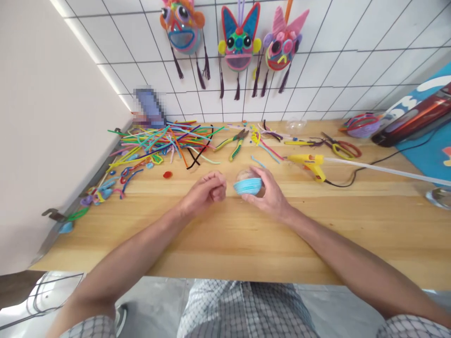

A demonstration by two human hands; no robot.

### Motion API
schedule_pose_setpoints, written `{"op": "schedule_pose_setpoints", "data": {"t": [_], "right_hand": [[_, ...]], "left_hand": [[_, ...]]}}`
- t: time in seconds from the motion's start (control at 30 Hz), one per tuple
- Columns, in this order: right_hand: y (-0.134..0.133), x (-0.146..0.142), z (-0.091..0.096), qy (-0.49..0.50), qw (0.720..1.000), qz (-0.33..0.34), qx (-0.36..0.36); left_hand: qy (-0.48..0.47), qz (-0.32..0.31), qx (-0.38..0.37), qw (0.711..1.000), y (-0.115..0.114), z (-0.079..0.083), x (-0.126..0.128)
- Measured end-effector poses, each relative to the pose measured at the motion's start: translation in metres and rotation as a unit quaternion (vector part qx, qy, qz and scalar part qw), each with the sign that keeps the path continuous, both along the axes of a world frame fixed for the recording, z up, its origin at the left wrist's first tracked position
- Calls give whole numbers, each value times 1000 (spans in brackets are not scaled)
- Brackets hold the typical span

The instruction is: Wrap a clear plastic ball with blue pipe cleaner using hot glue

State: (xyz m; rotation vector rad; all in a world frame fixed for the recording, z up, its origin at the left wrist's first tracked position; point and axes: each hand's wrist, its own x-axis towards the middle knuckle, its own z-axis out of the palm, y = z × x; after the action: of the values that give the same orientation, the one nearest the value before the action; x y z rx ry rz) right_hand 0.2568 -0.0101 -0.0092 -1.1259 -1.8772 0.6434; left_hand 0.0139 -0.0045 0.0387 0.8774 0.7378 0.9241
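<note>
In the head view, my right hand (272,196) grips a small ball (248,187) between thumb and fingers. Light blue pipe cleaner is wound in rings around the ball's lower part, and its top looks clear and uncovered. To the left of the ball, a short gap away, is my left hand (208,188). Its fingers are curled in, and whatever they may hold is hidden. Both forearms rest over the wooden table (218,244).
Loose pipe cleaners (169,141) lie piled at the back left. Pliers (234,143), scissors (341,146) and a yellow glue gun (310,164) with a black cord lie beyond my hands. A red cap-like piece (167,174) sits left. Decorated masks (240,44) hang on the tiled wall.
</note>
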Motion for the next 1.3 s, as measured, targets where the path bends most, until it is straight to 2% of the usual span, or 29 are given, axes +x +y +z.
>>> {"op": "schedule_pose_setpoints", "data": {"t": [0.13, 0.23, 0.33, 0.5, 0.63, 0.73, 0.83, 1.03, 1.2, 1.3], "right_hand": [[0, 0, 0, 36, 997, -25, -60], [1, 1, -1, 63, 993, -32, -93], [0, 1, -1, 111, 986, -22, -122], [-5, -1, 2, 168, 974, -5, -152], [-9, -6, 6, 188, 967, 19, -172], [-12, -11, 9, 196, 963, 37, -183], [-14, -14, 12, 198, 958, 49, -201], [-7, -9, 16, 195, 956, 57, -211], [0, -6, 20, 242, 941, 32, -236], [4, -2, 28, 232, 944, 40, -232]], "left_hand": [[-59, 117, 29, 991, 13, 14, -20], [-59, 147, 36, 987, 20, 13, -28], [-1, 121, 34, 992, 20, 3, -26], [138, 40, 49, 988, 5, -17, -9], [204, -54, 74, 975, -3, -22, 0], [235, -116, 131, 956, -4, -23, 4], [233, -121, 164, 951, -4, -27, 7], [243, -118, 167, 948, -9, -31, 7], [226, -81, 224, 945, -12, -32, 6], [226, -37, 249, 941, -9, -37, 6]]}}
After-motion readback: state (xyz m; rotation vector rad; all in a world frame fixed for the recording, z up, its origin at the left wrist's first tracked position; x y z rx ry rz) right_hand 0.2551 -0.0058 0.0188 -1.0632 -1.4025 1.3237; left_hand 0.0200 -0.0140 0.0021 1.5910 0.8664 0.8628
